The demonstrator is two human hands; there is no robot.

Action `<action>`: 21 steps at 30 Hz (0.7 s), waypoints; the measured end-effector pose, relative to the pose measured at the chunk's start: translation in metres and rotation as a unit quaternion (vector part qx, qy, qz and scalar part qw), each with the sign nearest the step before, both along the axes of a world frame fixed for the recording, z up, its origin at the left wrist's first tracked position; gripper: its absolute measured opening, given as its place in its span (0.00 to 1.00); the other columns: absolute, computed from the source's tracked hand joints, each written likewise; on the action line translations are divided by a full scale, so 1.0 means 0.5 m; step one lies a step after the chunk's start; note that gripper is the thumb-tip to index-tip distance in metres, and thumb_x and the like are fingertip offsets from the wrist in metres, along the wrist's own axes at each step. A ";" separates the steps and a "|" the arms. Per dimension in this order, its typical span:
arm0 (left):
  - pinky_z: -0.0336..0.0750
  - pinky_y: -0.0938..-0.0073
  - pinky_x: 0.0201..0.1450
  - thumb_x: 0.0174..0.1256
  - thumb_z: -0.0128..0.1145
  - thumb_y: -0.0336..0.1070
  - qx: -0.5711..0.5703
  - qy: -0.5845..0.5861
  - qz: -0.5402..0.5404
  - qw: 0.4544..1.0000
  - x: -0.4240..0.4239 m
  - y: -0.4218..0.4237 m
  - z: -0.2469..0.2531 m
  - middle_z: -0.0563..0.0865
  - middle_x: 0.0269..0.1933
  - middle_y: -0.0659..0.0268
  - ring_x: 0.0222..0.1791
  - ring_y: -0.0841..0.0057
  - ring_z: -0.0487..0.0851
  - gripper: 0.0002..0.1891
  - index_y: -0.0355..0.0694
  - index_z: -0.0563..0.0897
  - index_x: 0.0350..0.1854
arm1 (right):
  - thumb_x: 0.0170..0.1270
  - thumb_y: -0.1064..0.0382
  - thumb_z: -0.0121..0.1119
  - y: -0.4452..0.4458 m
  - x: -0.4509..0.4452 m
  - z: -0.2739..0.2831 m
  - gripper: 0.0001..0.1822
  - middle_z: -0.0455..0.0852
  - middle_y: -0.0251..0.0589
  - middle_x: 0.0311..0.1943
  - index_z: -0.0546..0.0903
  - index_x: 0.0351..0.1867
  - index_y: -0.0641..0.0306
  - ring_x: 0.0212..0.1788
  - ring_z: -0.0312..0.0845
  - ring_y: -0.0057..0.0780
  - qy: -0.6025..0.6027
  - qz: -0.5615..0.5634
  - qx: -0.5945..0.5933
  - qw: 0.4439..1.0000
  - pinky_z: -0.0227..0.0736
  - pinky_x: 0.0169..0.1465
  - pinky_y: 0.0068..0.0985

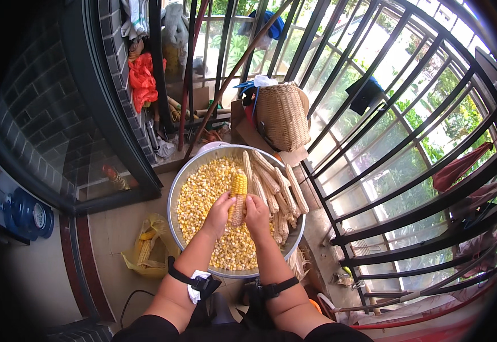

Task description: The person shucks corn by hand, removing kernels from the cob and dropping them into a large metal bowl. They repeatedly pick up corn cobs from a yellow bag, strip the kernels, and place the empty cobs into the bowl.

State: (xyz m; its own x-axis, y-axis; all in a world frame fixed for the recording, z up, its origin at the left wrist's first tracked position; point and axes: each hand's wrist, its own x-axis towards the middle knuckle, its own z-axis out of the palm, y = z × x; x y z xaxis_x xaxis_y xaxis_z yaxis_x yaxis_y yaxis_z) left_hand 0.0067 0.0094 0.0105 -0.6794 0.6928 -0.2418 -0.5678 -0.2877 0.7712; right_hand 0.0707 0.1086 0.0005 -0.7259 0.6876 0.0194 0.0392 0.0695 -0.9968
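Over a wide metal basin (172,222), I hold one partly shelled ear of corn (239,192) in both hands. Yellow kernels cover its far end, while the near part is mostly bare cob. My left hand (218,216) grips its left side, and my right hand (257,213) presses its right side with the thumb on the cob. Loose corn kernels (201,184) fill the left and front of the basin. Several stripped corn cobs (280,188) are heaped at its right side, some reaching over the rim.
A yellow plastic bag (163,239) with corn ears lies on the tiled floor at left. Beyond the basin stand a woven basket (284,115) and a leaning wooden pole (231,77). Black metal railings (372,175) curve along the right. A glass door (116,128) is at left.
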 end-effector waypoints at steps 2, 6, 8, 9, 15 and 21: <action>0.72 0.76 0.52 0.71 0.41 0.36 0.054 -0.026 0.029 0.998 -0.008 -0.002 -0.022 0.81 0.47 0.62 0.46 0.77 0.80 0.16 0.36 0.72 0.57 | 0.68 0.57 0.53 -0.010 -0.002 0.012 0.15 0.82 0.37 0.26 0.81 0.39 0.69 0.29 0.76 0.23 -0.006 0.005 0.026 1.000 0.71 0.35 0.23; 0.71 0.83 0.42 0.73 0.46 0.49 -0.107 0.151 0.046 0.982 -0.001 0.006 -0.019 0.80 0.38 0.70 0.38 0.86 0.76 0.18 0.37 0.77 0.46 | 0.67 0.53 0.56 -0.012 -0.003 0.007 0.17 0.81 0.36 0.22 0.82 0.38 0.69 0.27 0.75 0.21 -0.046 0.007 0.052 0.998 0.70 0.33 0.22; 0.70 0.83 0.41 0.71 0.49 0.49 -0.100 0.157 0.042 0.982 0.000 0.002 -0.009 0.80 0.39 0.70 0.37 0.86 0.75 0.18 0.36 0.77 0.46 | 0.67 0.53 0.57 -0.012 -0.006 0.004 0.18 0.81 0.34 0.22 0.83 0.38 0.69 0.26 0.73 0.20 -0.043 0.015 0.003 0.999 0.69 0.32 0.21; 0.71 0.83 0.42 0.71 0.49 0.49 -0.090 0.174 0.037 0.980 0.001 0.003 -0.003 0.81 0.39 0.69 0.37 0.86 0.76 0.18 0.36 0.78 0.46 | 0.66 0.52 0.57 -0.007 -0.004 0.012 0.18 0.81 0.33 0.23 0.84 0.38 0.69 0.26 0.73 0.19 -0.050 0.017 -0.036 0.998 0.68 0.31 0.21; 0.72 0.83 0.45 0.71 0.51 0.46 -0.029 0.133 0.030 0.990 0.007 0.009 -0.020 0.81 0.43 0.68 0.41 0.85 0.77 0.19 0.34 0.74 0.53 | 0.66 0.55 0.59 -0.007 -0.007 0.003 0.17 0.81 0.30 0.27 0.83 0.42 0.70 0.28 0.70 0.13 -0.001 0.028 -0.106 0.994 0.66 0.32 0.15; 0.71 0.79 0.48 0.73 0.42 0.43 0.002 0.023 0.065 0.998 -0.002 0.011 -0.044 0.81 0.46 0.63 0.44 0.79 0.78 0.18 0.33 0.74 0.52 | 0.64 0.58 0.61 -0.023 -0.002 0.011 0.16 0.80 0.30 0.25 0.82 0.42 0.72 0.26 0.70 0.13 -0.037 0.025 0.011 0.999 0.65 0.29 0.15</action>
